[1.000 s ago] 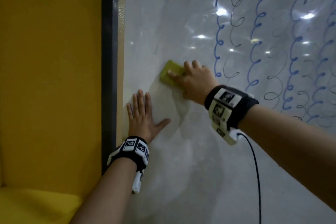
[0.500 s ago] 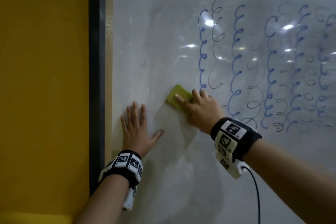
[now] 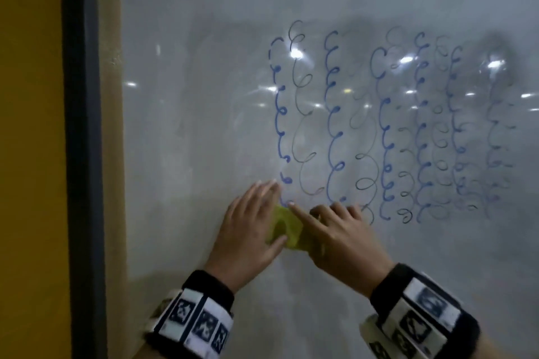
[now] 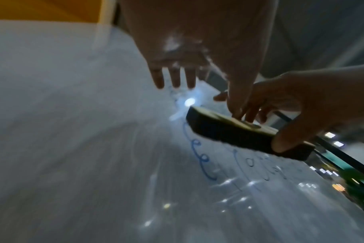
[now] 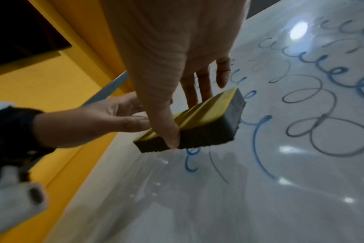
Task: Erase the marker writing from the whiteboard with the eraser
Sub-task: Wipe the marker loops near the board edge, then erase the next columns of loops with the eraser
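Down near the bottom middle of the head view sits the eraser (image 3: 287,227), yellow back and dark felt face, right at the foot of the leftmost blue squiggle column. The right hand (image 3: 339,237) has it pinched, thumb on one long edge and fingers over the yellow top, you can see that clearly in the right wrist view where the eraser (image 5: 197,121) looks tilted with its felt partly off the whiteboard (image 3: 204,125). The left hand (image 3: 248,230) lies just beside it with fingers straight and relaxed, thumb touching or nearly touching the eraser's edge, holding nothing as far as I can tell. Marker writing (image 3: 388,125) fills the centre and right of the board in looping columns, some bold blue, some faint grey, so my guess is most of the job is left. To do this pass well I'd flatten the felt fully onto the board first, then drag up along that first column with even pressure, overlapping strokes so no ghost lines stay. Compared with half a second ago, the left hand was planted flat well left of the eraser by the frame, now it's come right up against it, and the eraser sits lower in the picture with more writing showing above
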